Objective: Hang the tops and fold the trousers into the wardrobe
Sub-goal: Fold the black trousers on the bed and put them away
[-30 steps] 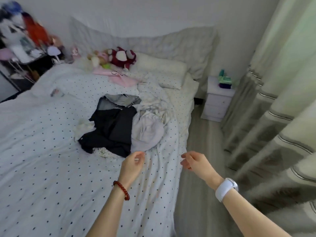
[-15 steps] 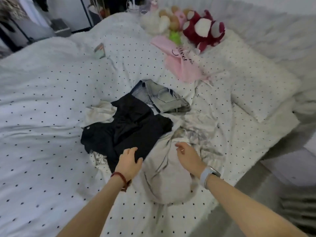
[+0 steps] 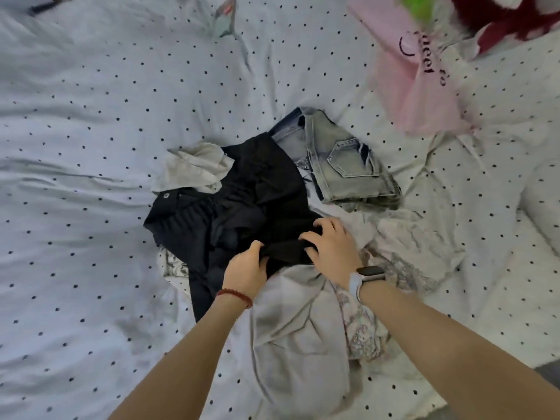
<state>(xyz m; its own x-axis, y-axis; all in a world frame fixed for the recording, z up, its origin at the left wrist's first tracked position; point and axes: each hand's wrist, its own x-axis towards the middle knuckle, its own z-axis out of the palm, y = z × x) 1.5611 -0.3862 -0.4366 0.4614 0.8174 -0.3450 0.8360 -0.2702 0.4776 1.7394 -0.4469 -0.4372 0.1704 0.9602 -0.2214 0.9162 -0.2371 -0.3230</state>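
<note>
A heap of clothes lies on the dotted white bedspread (image 3: pixel 91 147). On top is a black garment (image 3: pixel 236 204) with a button at its left corner. My left hand (image 3: pixel 245 271) grips its near edge, fingers curled into the cloth. My right hand (image 3: pixel 331 247) clutches the same black edge just to the right. Folded faded jeans (image 3: pixel 348 165) lie behind the black piece. A pale grey garment (image 3: pixel 297 334) spreads under my wrists, with a floral lace piece (image 3: pixel 360 325) beside it. A cream top (image 3: pixel 194 168) pokes out at the left.
A pink cloth with dark lettering (image 3: pixel 418 74) lies at the back right, beside a dark red plush toy (image 3: pixel 509 19). A small packet (image 3: pixel 224 16) sits on the bedspread at the back. A pillow edge (image 3: pixel 542 201) shows at the far right.
The view has dropped closer over the bed. Both hands reached forward from the air onto the heap and took hold of the black garment's near edge.
</note>
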